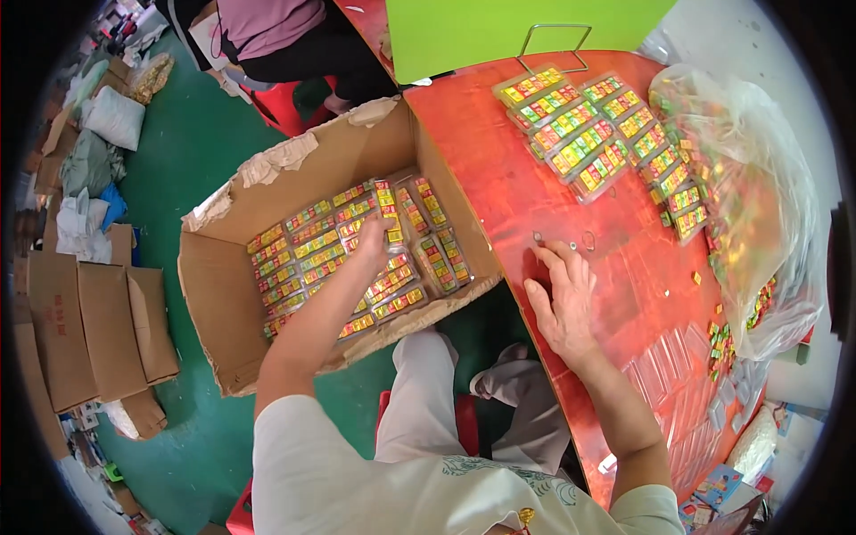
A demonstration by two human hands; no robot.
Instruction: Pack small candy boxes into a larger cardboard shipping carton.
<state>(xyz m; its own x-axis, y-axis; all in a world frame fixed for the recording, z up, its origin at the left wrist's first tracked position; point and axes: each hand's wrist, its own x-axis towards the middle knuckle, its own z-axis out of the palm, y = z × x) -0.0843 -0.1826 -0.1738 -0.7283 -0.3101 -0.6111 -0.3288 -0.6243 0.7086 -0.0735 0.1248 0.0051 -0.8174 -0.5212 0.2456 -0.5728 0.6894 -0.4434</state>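
Note:
My left hand (370, 239) reaches into a large cardboard box (209, 316). Its fingers close on the edge of a clear pack of small colourful blocks (389, 212), tilted above the others. Beneath it, rows of similar red, yellow and green packs (308, 241) fill the box bottom. My right hand (563, 299) lies on the red tabletop (481, 169) near its left edge, fingers spread and holding nothing. A few tiny ring-like marks or bits show just past its fingertips; I cannot tell which.
Stacked filled packs (571, 134) lie at the table's far side, beside a big clear plastic bag (776, 178) of loose blocks. Empty clear trays (669, 374) sit at the right. A green board (526, 36) stands behind. Another person (276, 36) sits at far left.

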